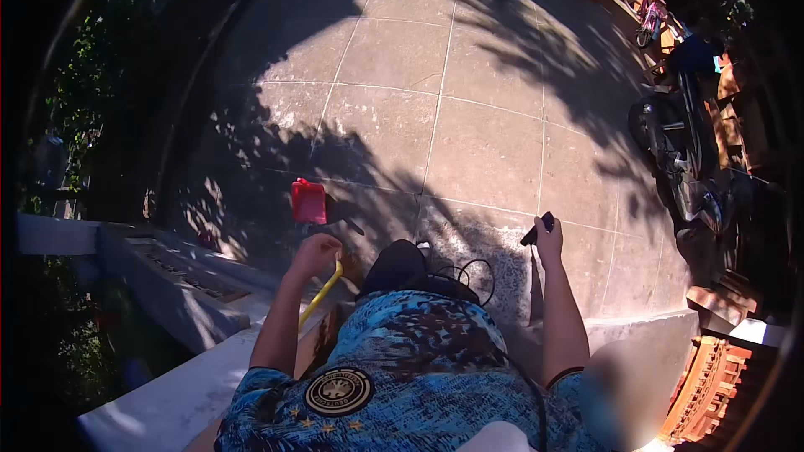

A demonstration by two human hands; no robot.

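My left hand (315,254) is raised at the lower left with its fingers curled; I cannot make out what, if anything, is in them. Just beside it runs a bent yellow tube (325,291). Beyond that hand is a red dustpan (308,201); whether the hand connects to it is unclear. In my right hand (548,240), out to the right, is a small dark object (548,221), too small to name. A dark looped cord (477,264) shows near my dark-clad lower body.
Shaded and sunlit paving (492,146) spreads ahead. A low concrete wall (172,276) and plants are on the left. A black motorcycle (678,159), a pink bicycle (649,17) and stacked wooden pieces line the right. An orange wooden item (703,385) sits behind a ledge at lower right.
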